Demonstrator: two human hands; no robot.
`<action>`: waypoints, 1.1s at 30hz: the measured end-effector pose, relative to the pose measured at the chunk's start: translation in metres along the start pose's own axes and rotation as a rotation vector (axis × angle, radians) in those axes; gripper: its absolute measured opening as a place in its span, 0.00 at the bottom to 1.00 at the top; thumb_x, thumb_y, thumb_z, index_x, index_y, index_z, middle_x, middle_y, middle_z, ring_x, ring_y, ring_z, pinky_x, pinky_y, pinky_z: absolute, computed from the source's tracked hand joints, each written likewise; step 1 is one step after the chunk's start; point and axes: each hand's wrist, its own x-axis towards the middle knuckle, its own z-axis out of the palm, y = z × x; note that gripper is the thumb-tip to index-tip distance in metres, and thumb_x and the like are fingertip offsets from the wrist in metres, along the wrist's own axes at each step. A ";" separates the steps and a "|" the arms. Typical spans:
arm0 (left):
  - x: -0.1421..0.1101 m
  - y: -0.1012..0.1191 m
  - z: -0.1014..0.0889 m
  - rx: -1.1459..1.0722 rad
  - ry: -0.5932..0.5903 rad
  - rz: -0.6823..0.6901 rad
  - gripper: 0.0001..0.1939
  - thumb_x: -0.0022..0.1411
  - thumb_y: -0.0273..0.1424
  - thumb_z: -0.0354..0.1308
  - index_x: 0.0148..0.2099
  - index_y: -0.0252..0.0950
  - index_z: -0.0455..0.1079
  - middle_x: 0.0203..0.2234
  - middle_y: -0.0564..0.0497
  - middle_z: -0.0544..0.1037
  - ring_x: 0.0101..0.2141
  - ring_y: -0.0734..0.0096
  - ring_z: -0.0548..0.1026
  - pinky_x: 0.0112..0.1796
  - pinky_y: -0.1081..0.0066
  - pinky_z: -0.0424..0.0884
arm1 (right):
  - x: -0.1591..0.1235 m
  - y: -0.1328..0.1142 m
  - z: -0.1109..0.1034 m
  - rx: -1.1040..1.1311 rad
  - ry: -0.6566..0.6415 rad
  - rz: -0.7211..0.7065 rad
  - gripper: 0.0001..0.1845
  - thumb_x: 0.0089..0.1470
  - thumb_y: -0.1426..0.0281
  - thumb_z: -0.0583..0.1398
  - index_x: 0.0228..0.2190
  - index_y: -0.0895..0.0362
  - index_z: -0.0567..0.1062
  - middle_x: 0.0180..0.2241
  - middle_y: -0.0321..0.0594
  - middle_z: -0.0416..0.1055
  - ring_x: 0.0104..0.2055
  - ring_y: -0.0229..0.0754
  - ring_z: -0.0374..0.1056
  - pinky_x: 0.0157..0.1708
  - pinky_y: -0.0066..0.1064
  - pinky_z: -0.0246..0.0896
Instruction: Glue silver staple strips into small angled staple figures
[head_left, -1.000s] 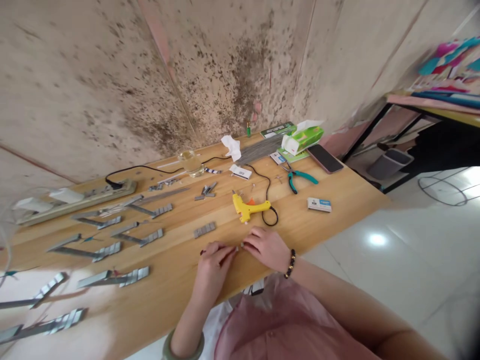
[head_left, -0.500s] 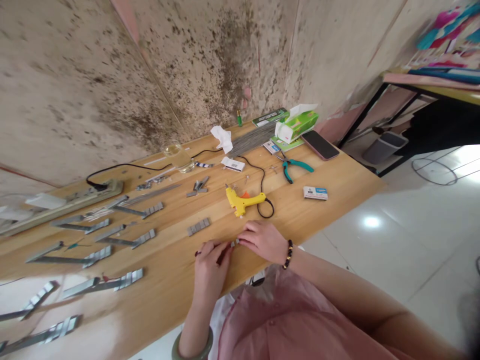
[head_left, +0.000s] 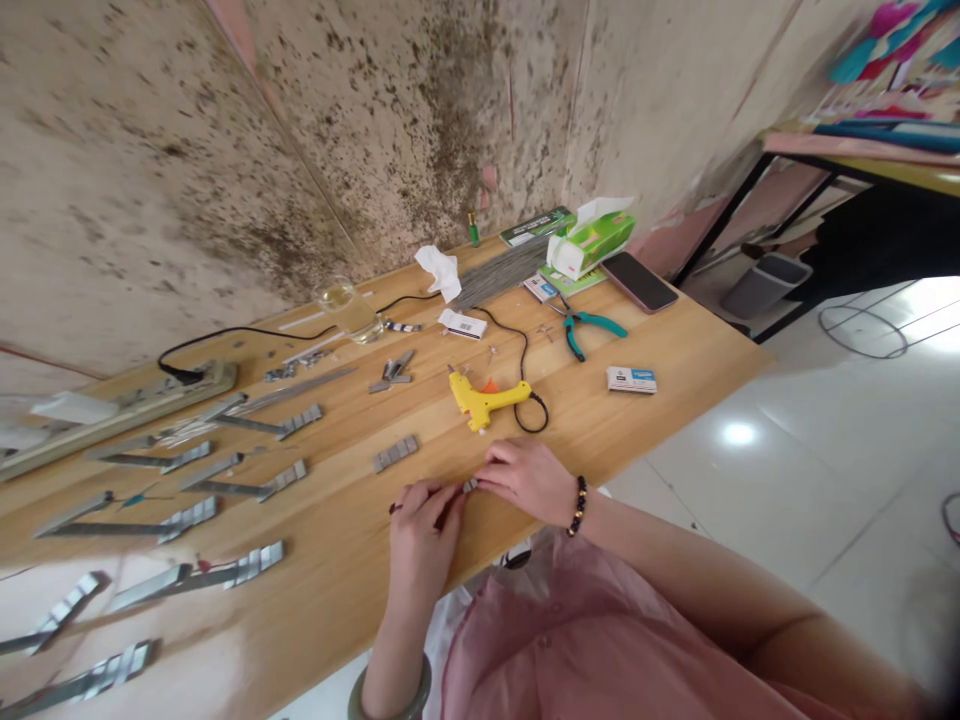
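Low over the table's near edge, my left hand (head_left: 426, 525) and my right hand (head_left: 529, 482) meet fingertip to fingertip. A small shiny grey piece (head_left: 470, 486) shows between them, pinched from both sides; most of it is covered by the fingers. Just beyond my left hand lies a short grey segmented strip (head_left: 395, 453). A yellow hot glue gun (head_left: 484, 400) rests on its side past my right hand, its black cord curling behind it.
Several grey folded strips (head_left: 259, 565) are spread across the left side. Teal-handled pliers (head_left: 589, 328), a small box (head_left: 631, 380), a phone (head_left: 639, 282) and a green tissue box (head_left: 592, 243) lie to the right. A glass cup (head_left: 351, 310) and a power strip (head_left: 180, 390) stand along the wall.
The small grey bits between my fingertips, with a gap between them before, now sit together. My hands have barely moved; the view has shifted slightly.
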 end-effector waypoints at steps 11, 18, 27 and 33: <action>0.000 -0.001 0.001 0.011 -0.005 0.011 0.10 0.63 0.32 0.54 0.38 0.37 0.76 0.31 0.47 0.75 0.34 0.65 0.71 0.36 0.64 0.66 | 0.001 0.000 -0.001 -0.002 -0.018 -0.003 0.11 0.61 0.63 0.57 0.36 0.53 0.79 0.34 0.38 0.70 0.36 0.37 0.65 0.38 0.29 0.57; 0.000 0.000 0.000 0.029 -0.006 0.004 0.10 0.63 0.33 0.54 0.37 0.38 0.77 0.32 0.48 0.75 0.33 0.65 0.71 0.36 0.64 0.66 | 0.001 0.000 0.001 0.013 -0.008 0.005 0.11 0.60 0.64 0.57 0.36 0.53 0.78 0.34 0.38 0.70 0.37 0.38 0.65 0.38 0.29 0.57; 0.001 0.000 0.000 0.013 0.003 0.007 0.09 0.62 0.33 0.55 0.37 0.40 0.77 0.31 0.48 0.76 0.33 0.64 0.72 0.36 0.64 0.66 | 0.001 0.000 0.001 0.015 -0.007 -0.006 0.11 0.61 0.64 0.57 0.35 0.53 0.79 0.33 0.38 0.69 0.36 0.37 0.65 0.37 0.29 0.57; 0.000 -0.001 0.001 0.011 -0.002 0.021 0.09 0.62 0.31 0.55 0.38 0.38 0.77 0.31 0.48 0.75 0.33 0.64 0.71 0.36 0.64 0.65 | 0.001 0.001 0.002 0.009 0.003 -0.015 0.11 0.61 0.64 0.56 0.35 0.53 0.78 0.33 0.37 0.69 0.35 0.37 0.65 0.37 0.29 0.57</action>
